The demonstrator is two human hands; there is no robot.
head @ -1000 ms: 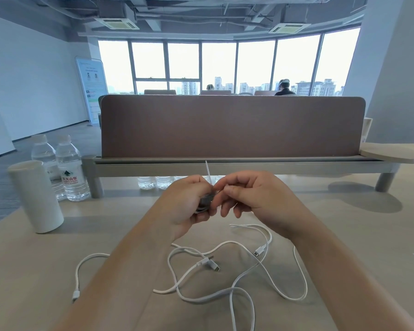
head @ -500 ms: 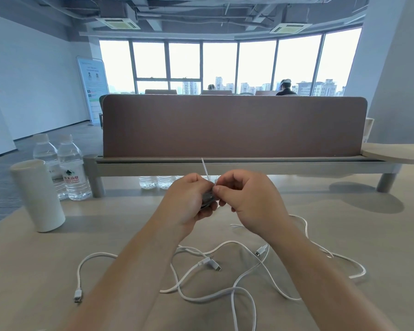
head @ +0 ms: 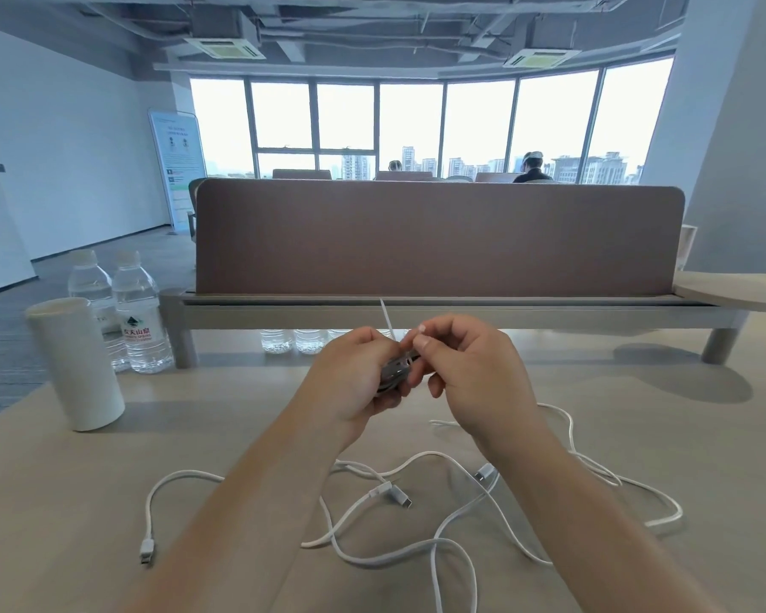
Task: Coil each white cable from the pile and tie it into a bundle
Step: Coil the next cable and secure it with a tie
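While the left hand curls round a small coiled cable, held up in front of the brown divider panel, the right hand pinches a thin white tie between thumb and forefinger, right against the coil. The tie's free end pokes up toward the panel's lower edge.

This looks like the tying step for one cable: the coil is made and the tie is at it, though whether it is fastened cannot be told. The next move probably calls for drawing the tie snug with the right hand while the left pins the loops so they cannot spring apart.

On the near side of the panel, under both hands, the loose white cables lie tangled on the tabletop, not yet coiled.
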